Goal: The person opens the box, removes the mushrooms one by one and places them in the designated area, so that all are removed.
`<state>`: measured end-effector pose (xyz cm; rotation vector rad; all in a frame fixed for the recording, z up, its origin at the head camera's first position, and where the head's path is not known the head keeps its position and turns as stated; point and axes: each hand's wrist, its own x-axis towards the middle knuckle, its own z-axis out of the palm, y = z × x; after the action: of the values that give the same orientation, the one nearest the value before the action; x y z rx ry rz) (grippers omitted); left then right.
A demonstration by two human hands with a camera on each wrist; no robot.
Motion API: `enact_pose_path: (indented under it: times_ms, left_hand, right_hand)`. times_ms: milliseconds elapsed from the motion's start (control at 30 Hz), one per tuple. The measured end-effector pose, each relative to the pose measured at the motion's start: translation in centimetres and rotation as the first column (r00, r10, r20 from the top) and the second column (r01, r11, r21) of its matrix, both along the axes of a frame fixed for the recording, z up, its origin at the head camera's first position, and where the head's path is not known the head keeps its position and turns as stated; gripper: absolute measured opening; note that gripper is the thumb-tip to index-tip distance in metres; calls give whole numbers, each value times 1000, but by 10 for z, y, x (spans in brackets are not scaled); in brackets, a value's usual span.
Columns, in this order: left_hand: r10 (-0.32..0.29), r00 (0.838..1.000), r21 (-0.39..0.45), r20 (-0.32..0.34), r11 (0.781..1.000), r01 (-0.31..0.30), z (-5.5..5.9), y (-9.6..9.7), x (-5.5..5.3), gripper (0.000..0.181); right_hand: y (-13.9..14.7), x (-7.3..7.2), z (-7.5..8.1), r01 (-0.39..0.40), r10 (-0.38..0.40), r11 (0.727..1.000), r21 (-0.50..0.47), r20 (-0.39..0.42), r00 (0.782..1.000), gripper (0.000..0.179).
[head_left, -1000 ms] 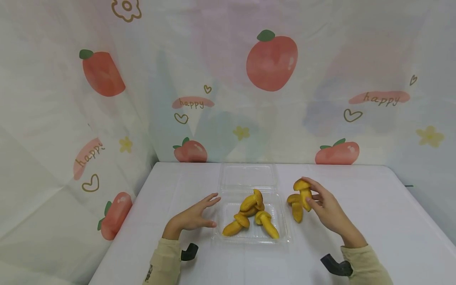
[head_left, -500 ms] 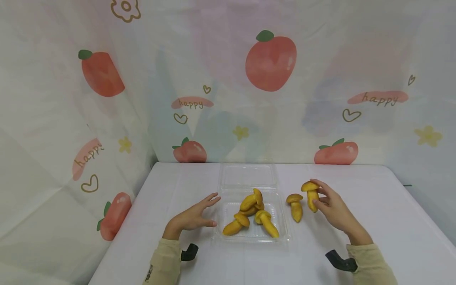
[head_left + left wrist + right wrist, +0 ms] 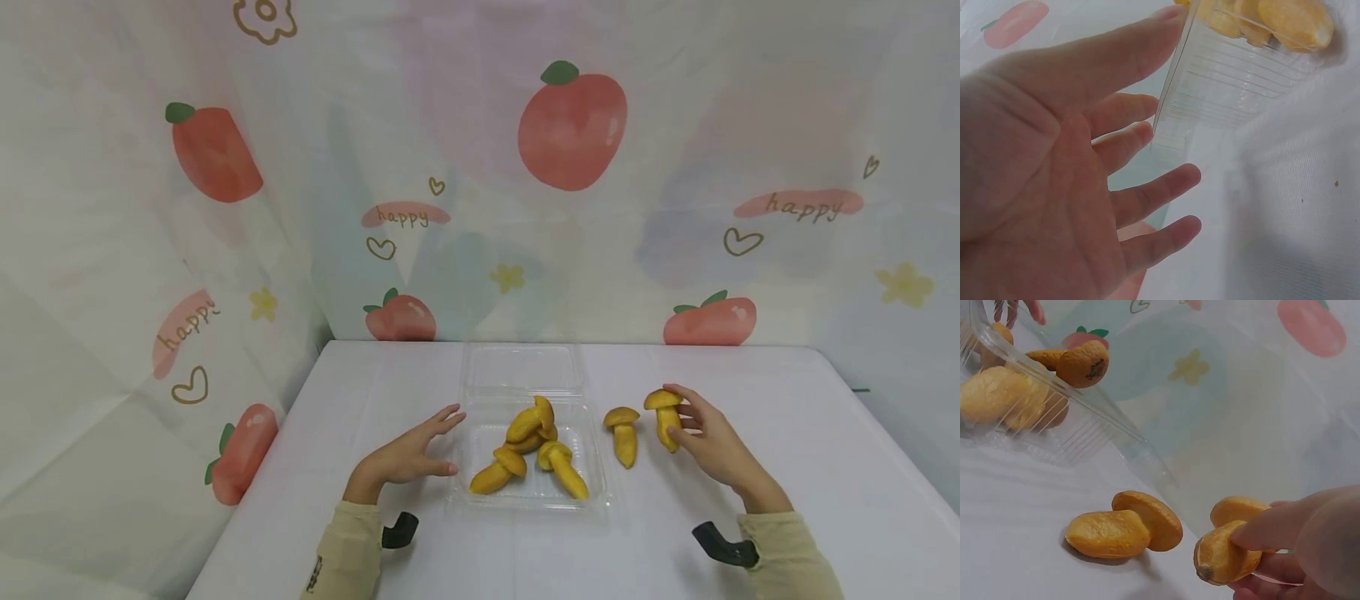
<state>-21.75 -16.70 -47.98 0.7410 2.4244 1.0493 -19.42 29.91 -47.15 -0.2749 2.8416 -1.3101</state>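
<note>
My right hand (image 3: 716,446) pinches a yellow mushroom (image 3: 664,421) between thumb and fingers, its cap upward, on the right of the table. Just left of it, a second yellow mushroom (image 3: 624,437) lies on the table; in the right wrist view its stem (image 3: 1110,534) points toward the container. Several more mushrooms (image 3: 562,469) are piled inside a clear plastic container (image 3: 525,505). My left hand (image 3: 405,457) is at the container's left side, fingers spread and holding nothing. In the left wrist view its fingertips (image 3: 1146,131) are right at the clear wall (image 3: 1210,94).
The container's hinged lid (image 3: 522,371) lies folded back toward the rear edge of the white table (image 3: 420,550). Behind the table hangs a printed cloth (image 3: 465,150), and another stretch of it runs along the left side.
My right hand has moved right and slightly toward me with the held mushroom, away from the mushroom on the table that it overlapped. The left hand stays in place.
</note>
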Motion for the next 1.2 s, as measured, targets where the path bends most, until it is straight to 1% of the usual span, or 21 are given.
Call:
enact_pose_path:
  times_ms: [200, 300, 400, 567, 700, 867, 1067, 1200]
  left_hand:
    - [7, 1000, -1, 13, 1000, -7, 2, 1, 2, 81]
    - [12, 1000, -1, 21, 1000, -12, 2, 1, 2, 81]
    - [14, 1000, 2, 24, 1000, -14, 1, 1, 2, 81]
    - [13, 1000, 3, 21, 1000, -13, 1, 1, 2, 80]
    - [12, 1000, 2, 21, 1000, -12, 2, 2, 2, 80]
    - [11, 1000, 0, 13, 1000, -11, 4, 2, 3, 80]
    - [9, 1000, -3, 6, 1000, -9, 4, 2, 2, 80]
    - [12, 1000, -6, 10, 1000, -12, 4, 3, 3, 80]
  right_hand:
    - [6, -2, -10, 25, -25, 1000, 4, 60, 998, 63]
    - [9, -4, -15, 40, -41, 999, 18, 107, 993, 63]
    - [11, -5, -21, 40, -43, 999, 28, 133, 990, 63]
    - [11, -7, -28, 24, -28, 999, 29, 118, 993, 62]
    - [10, -8, -30, 11, -12, 1000, 15, 105, 994, 62]
    - [9, -10, -34, 0, -2, 1000, 21, 103, 995, 61]
    - [9, -11, -34, 17, -26, 997, 72, 115, 993, 61]
    - [10, -11, -32, 18, -28, 996, 91, 117, 993, 67]
